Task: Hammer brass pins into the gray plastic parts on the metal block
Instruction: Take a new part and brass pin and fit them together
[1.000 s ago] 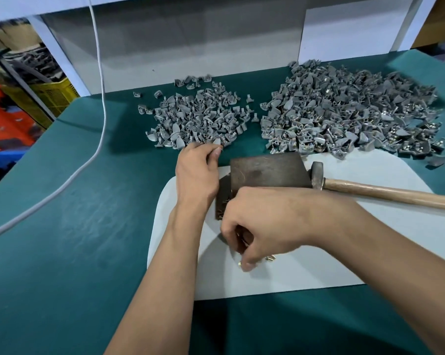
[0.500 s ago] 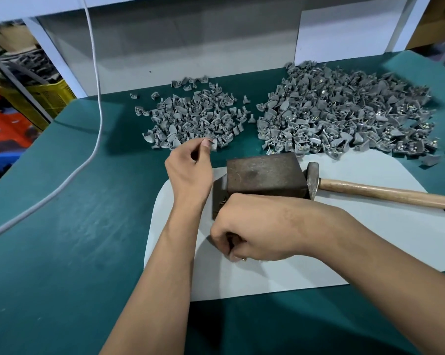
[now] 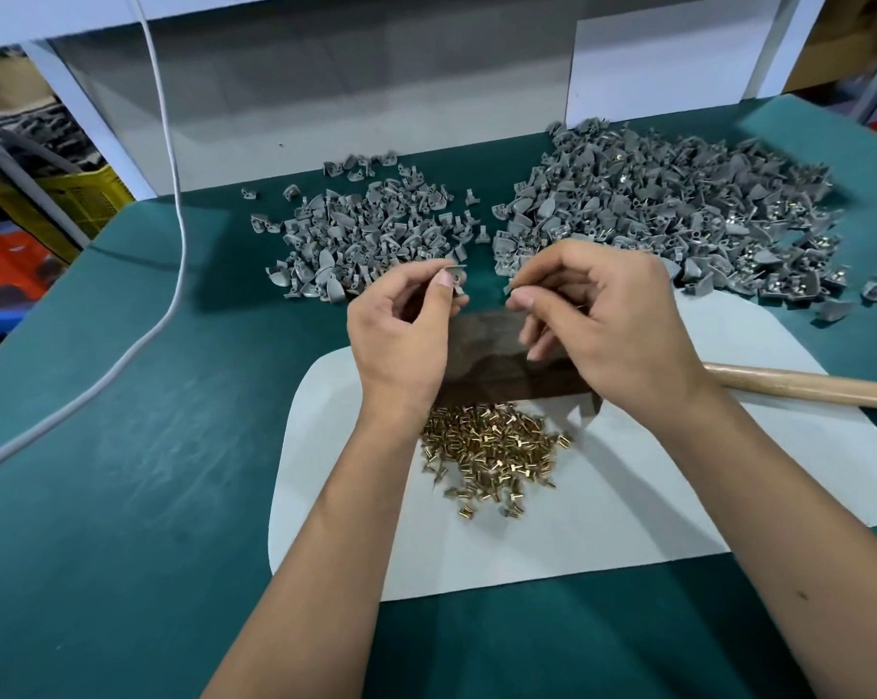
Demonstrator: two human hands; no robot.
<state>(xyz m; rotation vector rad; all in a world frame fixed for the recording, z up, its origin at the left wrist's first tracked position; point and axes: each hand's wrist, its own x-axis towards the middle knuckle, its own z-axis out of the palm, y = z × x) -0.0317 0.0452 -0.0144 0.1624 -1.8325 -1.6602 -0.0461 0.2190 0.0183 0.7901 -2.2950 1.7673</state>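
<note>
The left hand [image 3: 401, 325] is pinching a small gray plastic part [image 3: 457, 275] above the dark metal block [image 3: 497, 353]; the right hand [image 3: 598, 315] is pinching something tiny, presumably a brass pin. Seat the pin squarely before lowering both onto the block.

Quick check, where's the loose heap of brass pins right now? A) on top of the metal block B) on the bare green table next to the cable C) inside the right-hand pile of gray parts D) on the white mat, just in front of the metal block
D: the brass pins lie heaped on the white mat, on the near side of the metal block, between the two forearms.
</note>
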